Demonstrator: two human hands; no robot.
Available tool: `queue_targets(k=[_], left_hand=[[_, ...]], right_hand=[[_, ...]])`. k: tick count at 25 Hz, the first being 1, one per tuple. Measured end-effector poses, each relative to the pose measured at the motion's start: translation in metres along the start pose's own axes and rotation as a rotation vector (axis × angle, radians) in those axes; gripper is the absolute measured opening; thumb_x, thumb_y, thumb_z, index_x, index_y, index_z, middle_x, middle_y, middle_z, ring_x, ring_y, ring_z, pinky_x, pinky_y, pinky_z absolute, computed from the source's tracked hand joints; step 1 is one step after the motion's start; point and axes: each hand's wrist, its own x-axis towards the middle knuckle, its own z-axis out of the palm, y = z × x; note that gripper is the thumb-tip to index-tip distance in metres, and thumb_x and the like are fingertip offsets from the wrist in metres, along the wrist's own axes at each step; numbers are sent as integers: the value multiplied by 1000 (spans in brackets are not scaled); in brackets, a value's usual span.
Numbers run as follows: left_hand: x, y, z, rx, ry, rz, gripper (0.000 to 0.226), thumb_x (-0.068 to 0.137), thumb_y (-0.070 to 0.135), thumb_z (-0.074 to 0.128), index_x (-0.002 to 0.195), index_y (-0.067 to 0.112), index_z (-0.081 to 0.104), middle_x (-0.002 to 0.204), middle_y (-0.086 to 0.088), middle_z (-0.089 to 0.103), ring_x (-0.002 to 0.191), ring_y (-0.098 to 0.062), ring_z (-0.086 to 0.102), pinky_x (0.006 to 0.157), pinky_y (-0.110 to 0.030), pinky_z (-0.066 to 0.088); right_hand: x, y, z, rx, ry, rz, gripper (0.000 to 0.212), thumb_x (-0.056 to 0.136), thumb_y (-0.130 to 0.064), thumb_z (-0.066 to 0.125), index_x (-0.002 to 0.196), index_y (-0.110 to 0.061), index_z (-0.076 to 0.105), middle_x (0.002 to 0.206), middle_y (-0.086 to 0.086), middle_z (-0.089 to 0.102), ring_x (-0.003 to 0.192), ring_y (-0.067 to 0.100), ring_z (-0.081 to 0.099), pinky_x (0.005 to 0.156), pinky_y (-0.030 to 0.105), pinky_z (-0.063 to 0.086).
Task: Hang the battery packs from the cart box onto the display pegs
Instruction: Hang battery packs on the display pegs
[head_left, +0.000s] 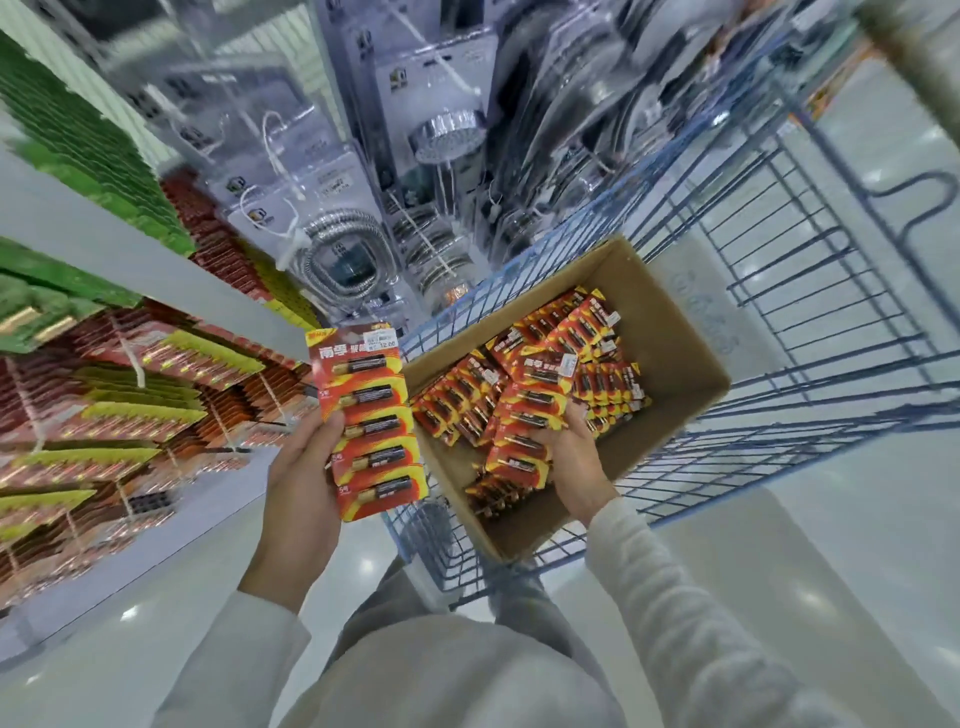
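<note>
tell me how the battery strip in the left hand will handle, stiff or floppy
Probably fairly stiff: the battery strip stands straight above the left hand, gripped only low down. Likely heavy for its size, with five cells on one card. The second strip, gripped by the right hand in the box, should behave alike.

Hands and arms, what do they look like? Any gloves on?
No gloves: the left hand and right hand are bare, no ring or watch showing. The left sleeve and right sleeve are long, plain and pale grey, ending at the wrists.
</note>
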Motion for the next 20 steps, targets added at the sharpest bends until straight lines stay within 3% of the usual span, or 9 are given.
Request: queue_targets(k=[2,6,11,16,20], left_hand=[[-25,4,12,-41,20,87,33,106,29,55,135,20,65,124,-10,75,109,-35,74,100,-56,55],[-67,9,25,-133,75,190,29,106,30,54,130,20,68,121,-11,76,103,-33,76,94,-53,59],[-112,21,8,-263,143,316,32,103,32,56,128,17,69,121,-13,76,104,-33,76,87,-48,63],[-150,34,-44,-407,258,451,40,100,32,59,133,12,67,127,-19,72,112,-41,70,89,-49,60],[-185,44,-91,-486,386,524,36,98,33,62,125,12,71,118,-18,75,99,-37,75,81,-46,61]], right_hand=[[-34,-25,-8,2,-109,-52,53,90,3,65,132,-30,61,118,5,75,106,28,73,94,51,57],[-81,-62,-6,-4,-284,-127,55,89,2,68,134,-29,62,125,12,72,114,37,69,101,59,52],[-136,-101,29,-81,-496,-230,48,92,4,57,126,-28,68,123,13,72,111,36,70,96,55,54],[-179,-112,89,-170,-667,-246,47,92,8,50,118,-25,71,115,13,74,100,35,73,88,52,56],[-215,-95,155,-216,-827,-242,35,95,-15,58,128,-24,65,121,15,72,100,33,73,87,50,57]])
